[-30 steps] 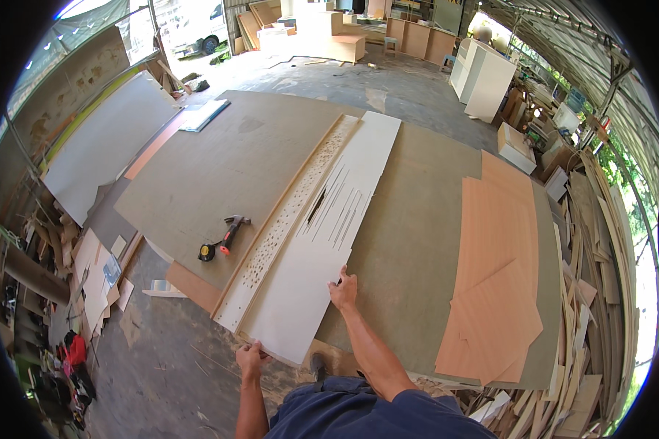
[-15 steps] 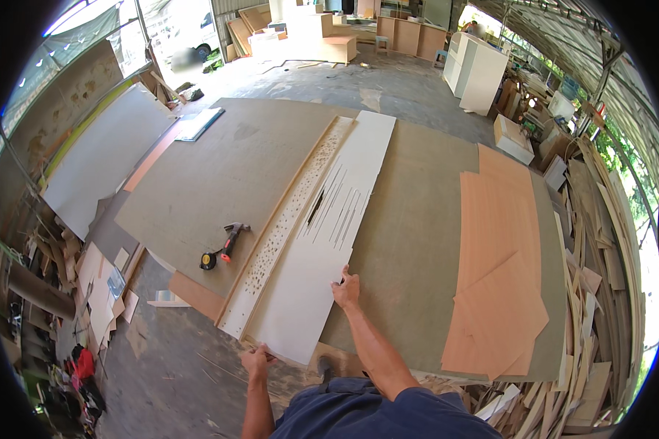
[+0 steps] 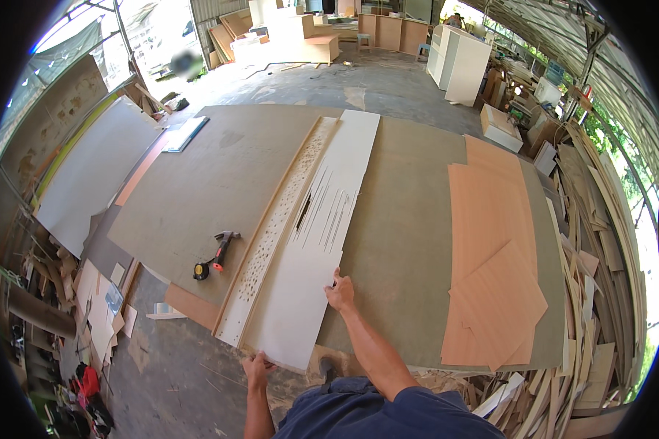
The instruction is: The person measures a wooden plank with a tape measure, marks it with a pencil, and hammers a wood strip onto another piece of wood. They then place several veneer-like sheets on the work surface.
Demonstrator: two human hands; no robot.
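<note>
A long white sheet (image 3: 289, 300) with several narrow dark slits lies lengthwise across the worktable. Its near end is pinched in my left hand (image 3: 258, 371), thumb on top and the other fingers partly hidden beneath. My right hand (image 3: 340, 293) grips the sheet's right edge about a third of the way up, fingers curled at the rim. Directly left of the sheet runs a long speckled board with wooden edge strips (image 3: 274, 238). Farther left, a claw hammer (image 3: 222, 251) with a red and black grip lies beside a round yellow and black tape measure (image 3: 201, 271).
The grey-brown worktable board (image 3: 395, 249) carries orange-brown veneer sheets (image 3: 494, 256) at right and a flat blue-white pack (image 3: 187, 134) at far left. Wood offcuts (image 3: 600, 241) pile up along the right side. Beyond stand a white cabinet (image 3: 458, 64) and wooden boxes.
The whole view has shifted slightly, so the table's things sit a little farther left. My right hand's fingers look more curled at the sheet's edge; my left hand stays at the near end.
</note>
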